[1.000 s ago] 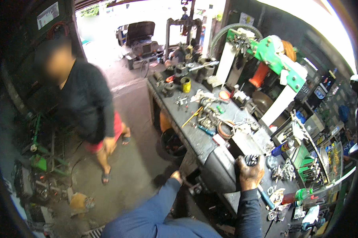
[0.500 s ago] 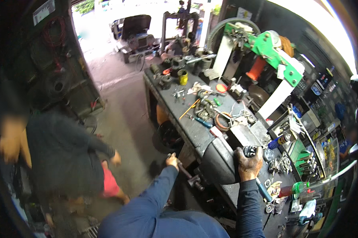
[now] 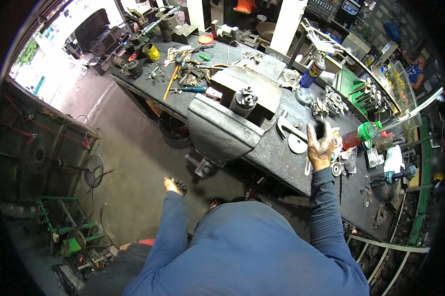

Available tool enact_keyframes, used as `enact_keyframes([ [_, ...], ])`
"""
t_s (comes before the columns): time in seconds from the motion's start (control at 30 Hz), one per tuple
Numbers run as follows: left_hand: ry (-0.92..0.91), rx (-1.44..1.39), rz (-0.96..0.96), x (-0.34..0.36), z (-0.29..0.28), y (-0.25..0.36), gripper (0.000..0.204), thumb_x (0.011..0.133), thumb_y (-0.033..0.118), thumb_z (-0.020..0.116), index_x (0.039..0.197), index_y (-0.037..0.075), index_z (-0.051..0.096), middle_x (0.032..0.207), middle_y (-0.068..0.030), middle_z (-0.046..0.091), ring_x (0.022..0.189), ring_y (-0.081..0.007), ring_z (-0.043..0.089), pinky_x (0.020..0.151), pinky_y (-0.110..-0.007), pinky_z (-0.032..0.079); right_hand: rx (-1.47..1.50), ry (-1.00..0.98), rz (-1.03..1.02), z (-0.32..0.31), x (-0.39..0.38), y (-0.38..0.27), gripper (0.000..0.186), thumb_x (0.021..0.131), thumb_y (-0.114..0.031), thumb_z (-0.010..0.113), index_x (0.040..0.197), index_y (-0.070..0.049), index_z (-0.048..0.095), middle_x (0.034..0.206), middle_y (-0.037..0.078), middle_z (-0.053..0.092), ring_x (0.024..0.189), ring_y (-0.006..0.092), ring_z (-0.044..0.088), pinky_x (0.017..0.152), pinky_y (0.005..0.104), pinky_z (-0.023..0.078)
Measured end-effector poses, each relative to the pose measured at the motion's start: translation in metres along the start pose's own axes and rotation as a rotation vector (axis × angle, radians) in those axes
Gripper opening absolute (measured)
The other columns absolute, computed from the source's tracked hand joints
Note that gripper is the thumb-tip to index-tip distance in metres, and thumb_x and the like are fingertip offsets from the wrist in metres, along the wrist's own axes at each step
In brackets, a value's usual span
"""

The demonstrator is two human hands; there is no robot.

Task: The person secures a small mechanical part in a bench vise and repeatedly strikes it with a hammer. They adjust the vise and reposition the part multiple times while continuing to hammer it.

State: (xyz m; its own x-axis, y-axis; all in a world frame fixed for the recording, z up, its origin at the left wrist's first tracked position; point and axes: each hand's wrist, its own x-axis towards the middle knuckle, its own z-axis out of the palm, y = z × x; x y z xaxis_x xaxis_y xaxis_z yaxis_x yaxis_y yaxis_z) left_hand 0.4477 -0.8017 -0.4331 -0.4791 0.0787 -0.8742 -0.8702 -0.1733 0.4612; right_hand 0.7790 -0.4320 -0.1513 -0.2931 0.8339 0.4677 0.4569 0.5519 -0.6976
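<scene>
A large grey bench vise (image 3: 222,130) stands on the bench's near edge. In its jaws a metal cylinder with a toothed top (image 3: 244,100) stands upright. My left hand (image 3: 172,185) is off the vise handle (image 3: 200,166), below and left of it. Its fingers are curled by a dark lump that I cannot make out. Over the bench right of the vise is my right hand (image 3: 321,149), its thumb and fingers apart. A dark shape shows between them, too unclear to name. Beside this hand lie a curved metal piece (image 3: 290,129) and a flat disc (image 3: 297,143).
On the bench are a blue spray can (image 3: 313,73), a green-capped bottle (image 3: 358,136), a yellow tin (image 3: 151,51) and several metal parts. A power tool (image 3: 394,175) lies at right. A green metal frame (image 3: 67,217) stands on the floor at left.
My left hand has left the vise handle. My right hand has come off the toothed piece at the vise and moved right over the bench. The view has turned, and the other person is mostly out of sight.
</scene>
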Motion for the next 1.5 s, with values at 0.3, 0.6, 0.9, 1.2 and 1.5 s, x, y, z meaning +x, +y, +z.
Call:
enact_keyframes([
  [0.3,-0.372,0.091,0.811,-0.217,0.059,0.105,0.021,0.1,0.022,0.06,0.114,0.006,0.067,0.091,-0.0028,0.066,0.066,-0.0115,0.051,0.063,-0.03,0.047,-0.625,-0.407,-0.077,0.038,-0.034,0.149,0.052,0.082,-0.023,0.073,0.129,-0.004,0.058,0.13,0.02,0.056,0.121,0.0392,0.053,0.101,0.051,0.042],
  [0.6,-0.816,0.617,1.381,-0.401,0.227,0.072,0.026,0.092,0.011,0.073,0.11,-0.007,0.068,0.096,-0.0125,0.073,0.088,-0.0203,0.07,0.085,-0.033,0.054,-0.647,-0.56,-0.161,0.073,0.006,0.171,0.056,0.073,-0.012,0.065,0.128,-0.008,0.057,0.119,0.021,0.058,0.113,0.0404,0.058,0.093,0.0517,0.049],
  [0.9,-0.895,1.254,1.229,-0.368,0.314,0.109,0.021,0.093,0.019,0.073,0.101,-0.001,0.073,0.093,-0.0048,0.074,0.085,-0.0093,0.065,0.08,-0.027,0.053,-0.551,-0.84,0.021,0.066,0.052,0.155,0.038,0.08,-0.013,0.065,0.115,-0.001,0.06,0.123,0.025,0.061,0.118,0.0434,0.059,0.097,0.049,0.05],
  [1.2,-1.038,1.228,1.082,-0.348,0.336,0.109,0.021,0.091,0.021,0.077,0.097,0.002,0.071,0.086,-0.003,0.071,0.079,-0.0099,0.066,0.075,-0.027,0.054,-0.65,-0.805,0.054,0.051,0.027,0.172,0.058,0.076,-0.022,0.078,0.125,-0.003,0.054,0.124,0.026,0.06,0.12,0.0426,0.059,0.099,0.0473,0.05],
  [1.5,-1.163,1.185,0.969,-0.341,0.338,0.112,0.024,0.091,0.023,0.078,0.099,0.002,0.068,0.086,-0.0015,0.069,0.079,-0.0089,0.065,0.073,-0.026,0.053,-0.559,-0.759,0.183,0.019,0.051,0.118,0.04,0.081,-0.023,0.07,0.114,0.0,0.066,0.119,0.027,0.066,0.105,0.0434,0.066,0.093,0.0485,0.053],
])
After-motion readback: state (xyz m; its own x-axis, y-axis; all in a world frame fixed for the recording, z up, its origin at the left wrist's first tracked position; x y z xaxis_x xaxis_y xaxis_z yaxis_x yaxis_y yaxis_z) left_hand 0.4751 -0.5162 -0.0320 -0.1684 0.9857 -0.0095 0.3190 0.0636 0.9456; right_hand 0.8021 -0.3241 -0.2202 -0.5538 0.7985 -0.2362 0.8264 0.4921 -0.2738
